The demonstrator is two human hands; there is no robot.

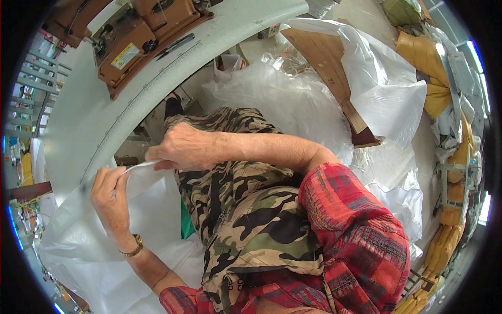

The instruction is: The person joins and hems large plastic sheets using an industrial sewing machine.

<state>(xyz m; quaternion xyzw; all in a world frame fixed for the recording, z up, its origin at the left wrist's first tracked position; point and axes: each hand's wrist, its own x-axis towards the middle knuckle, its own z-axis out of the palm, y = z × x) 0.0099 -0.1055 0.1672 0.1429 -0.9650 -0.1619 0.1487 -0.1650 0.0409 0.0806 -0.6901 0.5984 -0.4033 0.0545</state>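
My left hand (111,198), with a watch on its wrist, pinches the edge of a thin, whitish plastic sheet (149,196). A little to the right and farther up, my right hand (184,147) is closed on the same edge. Between the two hands the edge is pulled into a narrow folded strip. Below them the translucent sheet hangs down and spreads to the lower left, over the side of my lap. Both hands are close to the front edge of a pale work table (78,136). My right fingertips are partly hidden behind the hand.
A brown sewing machine (130,47) stands on the table, with a dark slim tool (175,46) beside it. A camouflage apron (266,214) covers my lap. Crumpled clear plastic (266,94) and a brown board (329,73) lie to the right. Yellow bundles (444,240) line the far right.
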